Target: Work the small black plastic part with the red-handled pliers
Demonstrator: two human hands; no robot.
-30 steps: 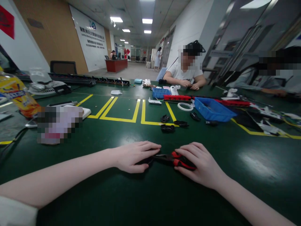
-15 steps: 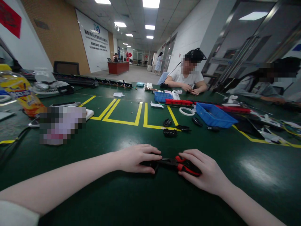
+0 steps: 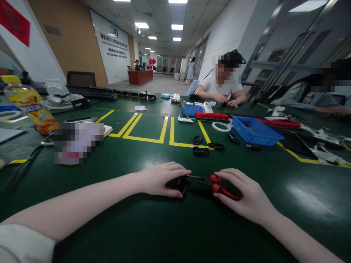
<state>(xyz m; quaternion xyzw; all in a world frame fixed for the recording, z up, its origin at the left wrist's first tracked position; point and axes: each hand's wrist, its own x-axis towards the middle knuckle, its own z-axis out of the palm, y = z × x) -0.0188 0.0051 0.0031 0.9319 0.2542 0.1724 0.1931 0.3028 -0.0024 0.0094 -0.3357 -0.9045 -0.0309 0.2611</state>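
Note:
My left hand [image 3: 164,179] grips a small black part [image 3: 178,183] low over the green table [image 3: 153,233], thumb on the near side and fingers over the top. My right hand [image 3: 248,193] is wrapped round the red and black handles of a pair of pliers [image 3: 226,189]. The pliers point left, and their narrow jaws reach the right side of the black part. Whether the jaws pinch it cannot be made out. Beyond my hands lie several black pieces, among them one nearest piece [image 3: 200,151].
A blue tray [image 3: 256,137] and a white ring [image 3: 221,126] lie beyond on the right. At the left stand a drink bottle [image 3: 31,106] and a blurred flat object [image 3: 82,142]. A person [image 3: 223,84] sits across the table; another sits at the far right.
The pliers and my right hand have shifted slightly right, and more of the black part shows in my left hand. The whole view has moved a little.

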